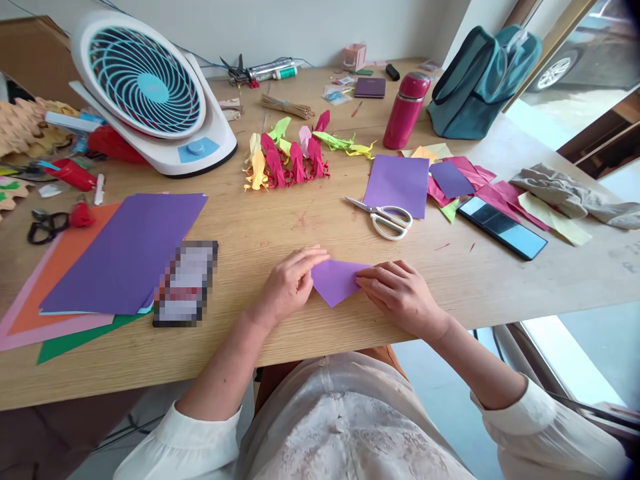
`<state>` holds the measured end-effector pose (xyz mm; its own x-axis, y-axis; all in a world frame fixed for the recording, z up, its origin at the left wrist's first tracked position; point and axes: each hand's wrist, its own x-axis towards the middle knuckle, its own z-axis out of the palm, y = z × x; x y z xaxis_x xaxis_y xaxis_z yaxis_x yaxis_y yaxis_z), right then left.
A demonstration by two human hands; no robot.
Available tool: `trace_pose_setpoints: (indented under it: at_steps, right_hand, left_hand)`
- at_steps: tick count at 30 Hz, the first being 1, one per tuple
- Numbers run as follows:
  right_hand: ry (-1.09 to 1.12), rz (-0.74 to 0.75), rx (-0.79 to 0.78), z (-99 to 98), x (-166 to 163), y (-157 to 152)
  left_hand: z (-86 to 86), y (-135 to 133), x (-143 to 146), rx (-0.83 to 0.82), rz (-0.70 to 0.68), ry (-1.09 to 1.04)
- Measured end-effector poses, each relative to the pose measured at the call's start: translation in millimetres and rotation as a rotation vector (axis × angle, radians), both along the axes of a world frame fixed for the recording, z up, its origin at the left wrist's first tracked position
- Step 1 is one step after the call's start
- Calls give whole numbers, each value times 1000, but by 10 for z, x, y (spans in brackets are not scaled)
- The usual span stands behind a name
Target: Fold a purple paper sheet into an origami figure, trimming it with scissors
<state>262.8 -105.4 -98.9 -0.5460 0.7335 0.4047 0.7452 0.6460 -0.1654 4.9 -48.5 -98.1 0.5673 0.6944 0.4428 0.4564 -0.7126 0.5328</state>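
A wooden table [290, 223] by a pale wall [320, 30] bears folded purple paper [335, 281] near its front edge. Left hand [290, 283], fingers extended, and right hand [400, 293], fingers bent, touch opposite corners; any grip is hidden. A car [575, 70] outside is cut off.

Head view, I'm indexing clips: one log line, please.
left hand: on folded purple paper; right hand: at its corner; scissors: unheld

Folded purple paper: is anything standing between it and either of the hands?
Nothing visible does. The left hand touches the folded purple paper at its left corner, the right hand at its right. The scissors lie beyond, not in between.
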Motion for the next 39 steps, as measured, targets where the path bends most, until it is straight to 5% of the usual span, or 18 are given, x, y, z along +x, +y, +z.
trace_pose_setpoints:
  at_steps: [7, 25, 39]
  right_hand:
    - [-12, 33, -59, -55, 60, -47]
    - [124, 25, -70, -1, 40, 21]
    - [523, 165, -385, 36, 123, 22]
  left_hand:
    - [3, -241, -75, -165, -154, 134]
    - [-57, -207, -5, 19, -137, 95]
    - [160, -189, -41, -187, 221, -196]
